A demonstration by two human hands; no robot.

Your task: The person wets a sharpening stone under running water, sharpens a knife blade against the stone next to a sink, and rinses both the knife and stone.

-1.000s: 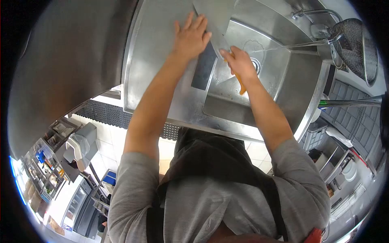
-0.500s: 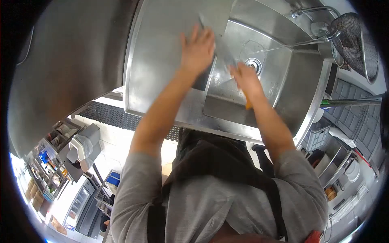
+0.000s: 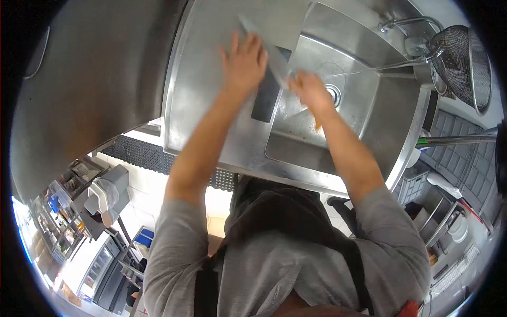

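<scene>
Partly, the right hand (image 3: 311,92), clenched around the orange handle (image 3: 318,124), concealed it. The knife (image 3: 277,65) crossed the dark slab (image 3: 265,101) beside the sink (image 3: 391,113), blade blurred; the left hand (image 3: 243,64) had fingers extended, blade contact indiscernible.

Knife blade (image 3: 275,63) is showing smooth metal, its finer finish blurring. Knife handle (image 3: 318,124) is presenting as plastic-looking; its texture is not reading clearly. Dark block (image 3: 266,100) is displaying a flat, matt face. Counter (image 3: 203,79) is reflecting softly as smooth sheet metal. Sink basin (image 3: 397,105) is gleaming in metal, partly wet. Strainer (image 3: 449,58) is exhibiting metal mesh. Floor mat (image 3: 145,152) is appearing perforated, rubber-like. Apron (image 3: 285,211) and shirt (image 3: 259,269) are both showing matt cloth.
</scene>
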